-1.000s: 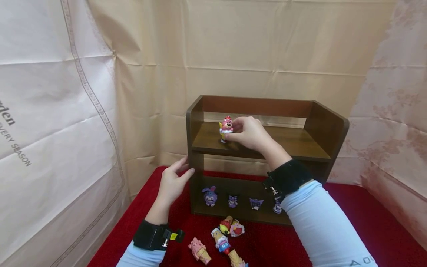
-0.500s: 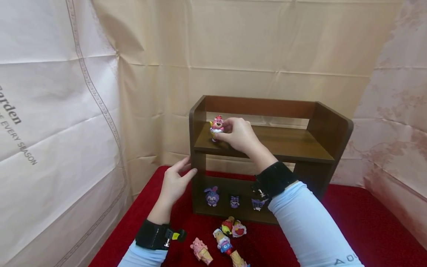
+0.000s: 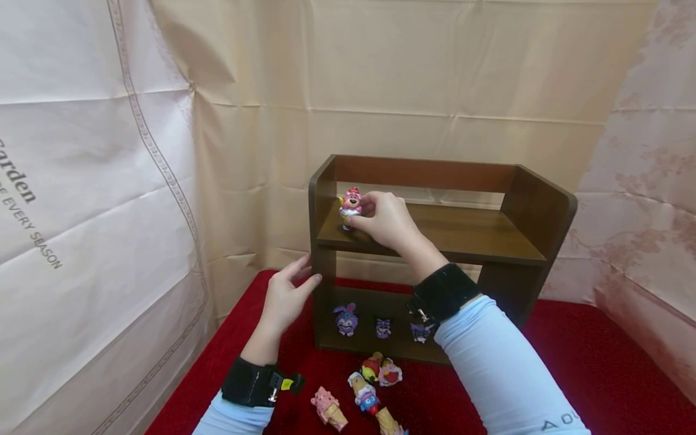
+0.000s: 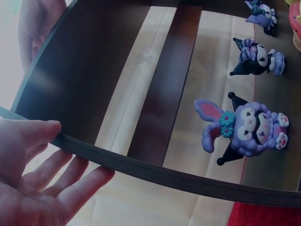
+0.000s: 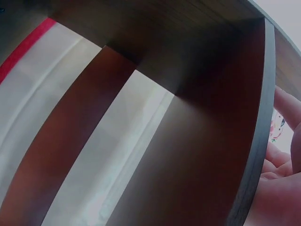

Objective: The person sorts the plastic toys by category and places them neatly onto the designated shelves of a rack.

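Observation:
A pink bear figurine with a red cap and a whitish-yellow base stands upright at the left end of the brown wooden shelf unit's upper board. My right hand pinches its side between thumb and fingers. In the right wrist view the unit's board hides most of the figurine behind its edge. My left hand touches the left side panel, thumb at the front edge and straight fingers along the outer face. Purple figurines line the lower board, among them a rabbit-eared one and one with a striped bow.
On the red cloth before the unit lie a pink ice-cream-cone figurine, a blue-and-white one and several other colourful figurines. Beige curtain hangs behind, white cloth on the left.
My right hand has moved left along the upper board with the bear figurine, slowing in the last half second. The left hand has stayed at the side panel.

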`<state>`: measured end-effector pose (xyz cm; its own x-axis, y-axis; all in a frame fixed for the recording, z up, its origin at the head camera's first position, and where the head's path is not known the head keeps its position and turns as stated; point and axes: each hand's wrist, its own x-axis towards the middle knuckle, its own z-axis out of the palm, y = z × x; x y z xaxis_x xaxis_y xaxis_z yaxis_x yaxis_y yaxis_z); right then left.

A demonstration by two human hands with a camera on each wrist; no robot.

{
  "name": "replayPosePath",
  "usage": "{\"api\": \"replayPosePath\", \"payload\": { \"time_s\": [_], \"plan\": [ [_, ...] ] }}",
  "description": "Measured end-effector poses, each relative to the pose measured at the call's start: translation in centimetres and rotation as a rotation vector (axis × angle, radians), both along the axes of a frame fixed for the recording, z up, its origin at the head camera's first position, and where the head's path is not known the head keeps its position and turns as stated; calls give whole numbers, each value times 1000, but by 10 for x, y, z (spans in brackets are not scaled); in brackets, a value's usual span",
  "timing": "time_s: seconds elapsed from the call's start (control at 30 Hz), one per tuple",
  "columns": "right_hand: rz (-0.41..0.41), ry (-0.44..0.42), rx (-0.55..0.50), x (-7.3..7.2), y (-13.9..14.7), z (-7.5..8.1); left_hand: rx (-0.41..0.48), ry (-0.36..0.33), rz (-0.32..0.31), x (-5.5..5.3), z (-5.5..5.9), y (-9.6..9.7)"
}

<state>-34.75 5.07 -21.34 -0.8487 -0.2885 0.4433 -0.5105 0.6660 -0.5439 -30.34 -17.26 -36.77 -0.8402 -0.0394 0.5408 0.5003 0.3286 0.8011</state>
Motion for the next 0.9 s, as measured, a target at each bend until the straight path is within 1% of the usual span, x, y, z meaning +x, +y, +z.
{"api": "replayPosePath", "payload": {
  "time_s": [0.17,0.3,0.47,0.6,0.67,0.9],
  "plan": [
    [8,13,6,2,5,1,-2,-7,3,-1,1,0],
    [17,45,-14,8,14,1,-8,-14,4,-2,1,0],
    [47,115,-72,22,26,-1,-14,-21,7,-2,0,0],
    [97,192,-93,35,32,-3,-13,-15,2,-3,0,0],
    [127,217,-101,42,35,-6,-10,-17,6,-2,1,0],
    [209,234,-120,60,48,-24,-11,-19,5,0,3,-1]
  ]
}}
